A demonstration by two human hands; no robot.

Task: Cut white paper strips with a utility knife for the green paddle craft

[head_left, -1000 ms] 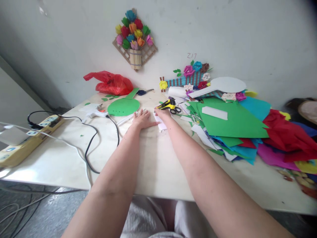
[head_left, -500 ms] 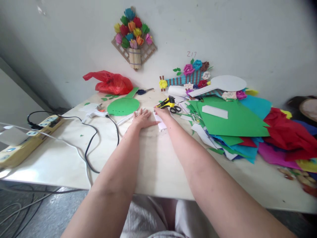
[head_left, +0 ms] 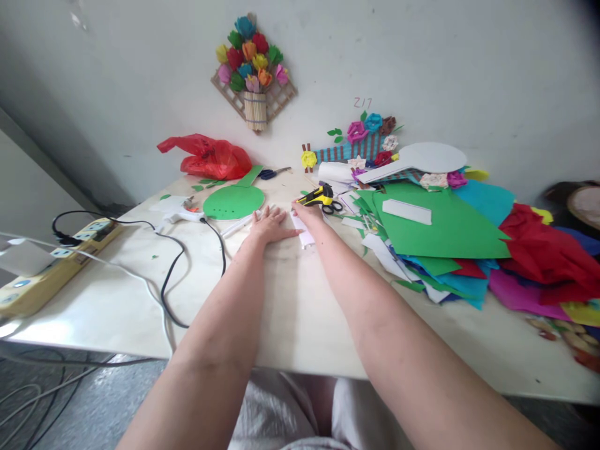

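Since half a second ago, the yellow-and-black cutter [head_left: 322, 195] has tipped down a tiny bit. A gray wall [head_left: 459, 75] stands behind the white table [head_left: 300, 312]. The left hand [head_left: 269, 225] lies flat, fingers spread. The right hand [head_left: 308, 215] is wrapped around the cutter, over a white strip [head_left: 307, 239]. Tiny red numbers [head_left: 362, 102] on the wall look like 217.
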